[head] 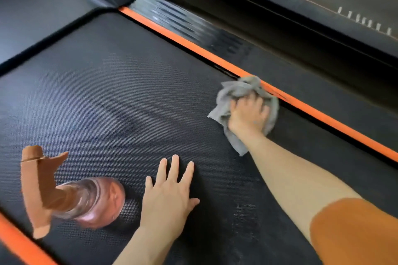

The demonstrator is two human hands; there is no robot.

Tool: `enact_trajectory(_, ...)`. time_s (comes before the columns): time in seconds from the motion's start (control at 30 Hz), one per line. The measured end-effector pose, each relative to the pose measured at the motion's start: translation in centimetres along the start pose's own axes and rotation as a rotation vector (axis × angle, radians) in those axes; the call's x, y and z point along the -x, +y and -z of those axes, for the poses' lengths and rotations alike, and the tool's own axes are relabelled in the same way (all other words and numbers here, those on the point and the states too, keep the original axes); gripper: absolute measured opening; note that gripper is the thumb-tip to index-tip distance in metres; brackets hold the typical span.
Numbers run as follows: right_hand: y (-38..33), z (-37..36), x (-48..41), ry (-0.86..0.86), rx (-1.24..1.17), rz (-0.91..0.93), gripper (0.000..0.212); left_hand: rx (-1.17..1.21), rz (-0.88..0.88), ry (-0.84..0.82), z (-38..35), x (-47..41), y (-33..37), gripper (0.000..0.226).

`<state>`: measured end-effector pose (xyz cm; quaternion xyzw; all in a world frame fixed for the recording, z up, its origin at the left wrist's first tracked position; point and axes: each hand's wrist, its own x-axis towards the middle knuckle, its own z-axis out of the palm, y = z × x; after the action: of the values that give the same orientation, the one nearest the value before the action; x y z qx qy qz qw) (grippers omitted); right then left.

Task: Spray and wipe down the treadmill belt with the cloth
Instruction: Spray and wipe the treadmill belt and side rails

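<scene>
the right hand (pixel 247 114) is clenched on the grey cloth (pixel 234 90), fingers curled into its bunched middle, pressing it down on the treadmill belt (pixel 107 92) at the belt's right edge. the cloth spills out past the grip on all sides. a crumpled fold ahead of the knuckles overlaps the orange strip (pixel 183 41) bordering the belt, and a loose corner trails back beside the wrist. the left hand (pixel 168 196) lies flat on the belt nearer the camera, fingers straight and spread, its grip released and holding nothing. just to its left, not touching it, a clear spray bottle (pixel 92 200) with a brown-orange trigger head stands upright on the belt. beyond the orange strip runs a ribbed black side rail (pixel 215 43). an orange sleeve (pixel 355 232) covers the right upper arm.
</scene>
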<state>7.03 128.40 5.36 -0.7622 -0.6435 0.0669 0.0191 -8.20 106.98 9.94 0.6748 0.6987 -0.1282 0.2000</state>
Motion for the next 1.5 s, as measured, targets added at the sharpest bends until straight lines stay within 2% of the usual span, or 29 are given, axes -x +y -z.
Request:
enact_trajectory(0.1, -7.0, -0.9, 2.6, -0.068, -0.01, 0.367, 0.062, 0.006, -0.011, 0.017, -0.2, 0.1, -0.3, 0.085)
enact_trajectory(0.17, -7.5, -0.6, 3.3, -0.171, 0.005, 0.606, 0.061, 0.005, -0.012, -0.012, 0.1, 0.1, -0.5, 0.086)
enact_trajectory(0.2, -6.1, 0.0, 1.9, -0.165, 0.043, 0.685, 0.061, 0.023, -0.005, -0.021, 0.5, -0.2, -0.6, 0.087)
enact_trajectory(0.27, -1.8, 1.0, -2.0, -0.141, 0.107, 0.672, 0.063, 0.06, -0.007, -0.024, 0.0, -0.3, -0.7, 0.09)
enact_trajectory(0.33, 1.3, 1.6, -5.4, -0.083, 0.133, 0.494, 0.07, 0.069, -0.021, -0.014, 0.2, -0.5, -0.7, 0.097)
enact_trajectory(0.4, 0.8, 1.0, -5.0, -0.058, 0.092, 0.39, 0.066, 0.066, 0.002, -0.013, 0.0, -0.5, -0.7, 0.098)
enact_trajectory(0.47, -1.5, 0.0, -0.8, -0.061, 0.038, 0.39, 0.061, 0.03, -0.026, 0.012, -1.0, -0.4, -1.0, 0.092)
enact_trajectory(0.6, -1.8, -1.6, 10.6, -0.081, 0.02, 0.733, 0.057, 0.089, -0.013, 0.032, -0.5, -0.2, -0.8, 0.091)
enact_trajectory(0.67, 0.0, -0.9, 10.6, -0.176, 0.063, 0.924, 0.057, 0.14, -0.019, -0.004, 0.2, -0.1, -1.2, 0.089)
enact_trajectory(0.73, 2.3, -0.5, 6.0, -0.176, 0.139, 1.048, 0.062, 0.159, -0.06, -0.008, 0.5, 0.0, -2.3, 0.081)
enact_trajectory(0.77, 3.3, 0.1, 3.2, -0.177, 0.168, 0.975, 0.065, 0.191, -0.093, 0.023, 0.8, -0.3, -2.7, 0.075)
enact_trajectory(0.83, 5.3, 0.6, -0.4, -0.138, 0.159, 0.657, 0.072, 0.256, -0.107, 0.059, 0.6, 0.5, -3.8, 0.063)
enact_trajectory(0.87, 5.6, 0.6, -1.1, -0.09, 0.146, 0.56, 0.075, 0.284, -0.11, 0.074, 0.4, 1.1, -4.6, 0.059)
enact_trajectory(0.97, 3.1, 0.3, 1.4, -0.047, 0.105, 0.377, 0.075, 0.308, -0.232, 0.119, -0.1, 3.8, -7.0, 0.051)
enact_trajectory(1.03, 0.8, -0.5, 6.3, -0.011, 0.041, 0.328, 0.072, 0.255, -0.311, 0.156, -0.2, 5.6, -8.2, 0.049)
enact_trajectory(1.13, -3.9, -2.2, 16.5, -0.019, 0.012, 0.543, 0.066, 0.113, -0.384, 0.106, 0.7, 8.2, -9.8, 0.026)
enact_trajectory(1.17, -5.4, -2.7, 19.9, -0.047, -0.006, 0.632, 0.064, 0.112, -0.322, 0.041, 1.4, 8.9, -10.0, 0.034)
enact_trajectory(1.2, -6.8, -3.1, 22.8, -0.055, -0.023, 0.707, 0.063, 0.08, -0.219, 0.008, 1.8, 9.7, -10.5, 0.048)
enact_trajectory(1.27, -8.4, -3.3, 26.2, -0.111, -0.033, 0.818, 0.061, 0.012, 0.036, 0.062, 2.9, 11.4, -12.4, 0.058)
enact_trajectory(1.3, -8.3, -3.3, 26.6, -0.141, -0.013, 0.869, 0.061, 0.018, 0.218, 0.092, 3.8, 12.0, -13.6, 0.062)
enact_trajectory(1.33, -7.5, -3.4, 26.5, -0.163, 0.012, 0.938, 0.061, 0.071, 0.373, 0.144, 4.7, 12.3, -15.0, 0.064)
enact_trajectory(1.37, -6.2, -3.3, 26.0, -0.181, 0.034, 1.007, 0.062, 0.191, 0.456, 0.231, 5.2, 12.4, -16.2, 0.063)
enact_trajectory(1.4, -4.4, -3.1, 25.1, -0.202, 0.053, 1.057, 0.062, 0.293, 0.444, 0.28, 5.6, 12.4, -16.8, 0.063)
enact_trajectory(1.43, -2.6, -2.7, 23.8, -0.215, 0.07, 1.071, 0.063, 0.42, 0.354, 0.319, 5.6, 12.0, -17.1, 0.067)
enact_trajectory(1.5, 1.0, -1.9, 20.2, -0.183, 0.097, 0.981, 0.064, 0.698, 0.092, 0.409, 5.8, 11.0, -15.3, 0.075)
